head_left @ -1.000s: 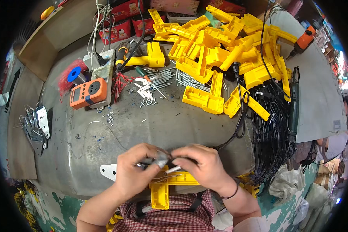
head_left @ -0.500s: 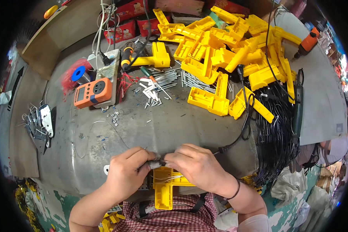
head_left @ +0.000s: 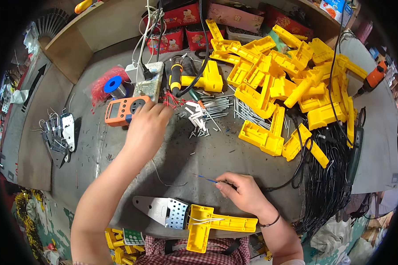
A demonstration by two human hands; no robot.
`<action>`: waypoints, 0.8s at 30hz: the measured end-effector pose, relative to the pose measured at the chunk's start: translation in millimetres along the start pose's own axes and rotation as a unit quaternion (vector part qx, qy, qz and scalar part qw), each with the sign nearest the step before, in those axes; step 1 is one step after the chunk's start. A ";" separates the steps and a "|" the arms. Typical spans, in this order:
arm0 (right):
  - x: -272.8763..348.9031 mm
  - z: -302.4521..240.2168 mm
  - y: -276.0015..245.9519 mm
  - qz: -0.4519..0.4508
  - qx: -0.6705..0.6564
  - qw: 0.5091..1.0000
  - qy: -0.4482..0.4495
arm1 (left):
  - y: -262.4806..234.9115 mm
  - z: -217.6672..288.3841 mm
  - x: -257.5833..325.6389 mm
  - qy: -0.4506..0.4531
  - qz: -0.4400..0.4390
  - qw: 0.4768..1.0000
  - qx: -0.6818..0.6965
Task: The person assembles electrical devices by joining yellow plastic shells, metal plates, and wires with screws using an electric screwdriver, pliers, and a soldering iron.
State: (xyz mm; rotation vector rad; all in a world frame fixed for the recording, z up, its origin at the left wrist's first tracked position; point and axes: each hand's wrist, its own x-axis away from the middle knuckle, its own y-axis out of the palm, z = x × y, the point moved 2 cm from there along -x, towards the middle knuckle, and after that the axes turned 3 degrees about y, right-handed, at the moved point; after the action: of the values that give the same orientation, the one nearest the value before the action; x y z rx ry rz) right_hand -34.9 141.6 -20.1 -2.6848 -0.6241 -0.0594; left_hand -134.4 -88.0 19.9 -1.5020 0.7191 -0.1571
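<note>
Across the grey tabletop (head_left: 252,163), your two hands are well apart, and the right hand (head_left: 245,194) pinches a thin blue piece (head_left: 209,179).
Your pile of yellow parts (head_left: 278,88) sits at the back, toward the right. One open yellow shell (head_left: 200,234) lies by your front edge; it looks light and stiff, so hold it by its side walls. Just left of it, the metal plate (head_left: 160,211) looks hard and flat, best held by its edges. Your left hand (head_left: 148,126) is by the orange meter (head_left: 119,112) and red wires (head_left: 176,100), its fingers bent; I cannot tell if they hold anything. Your right fingertips (head_left: 221,180) press on one end of the blue piece, which looks very light and bendy.
</note>
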 end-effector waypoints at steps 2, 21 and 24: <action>2.0 2.6 -2.2 -0.006 -0.024 1.000 0.000 | 30.1 -5.6 -22.9 -0.029 -0.013 0.999 -0.023; 14.4 -13.0 -10.2 0.060 -0.040 0.996 0.045 | -23.3 101.6 59.4 -0.189 0.003 0.807 0.560; 20.5 -17.2 -12.2 0.055 0.009 0.998 0.001 | -45.9 103.3 50.6 -0.079 0.048 0.933 0.349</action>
State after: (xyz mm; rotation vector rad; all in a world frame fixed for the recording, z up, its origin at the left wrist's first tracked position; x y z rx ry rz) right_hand -21.0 153.8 2.7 -2.6961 -0.4737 -0.0259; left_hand -25.6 -31.3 36.5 -0.7859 0.5247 -0.1893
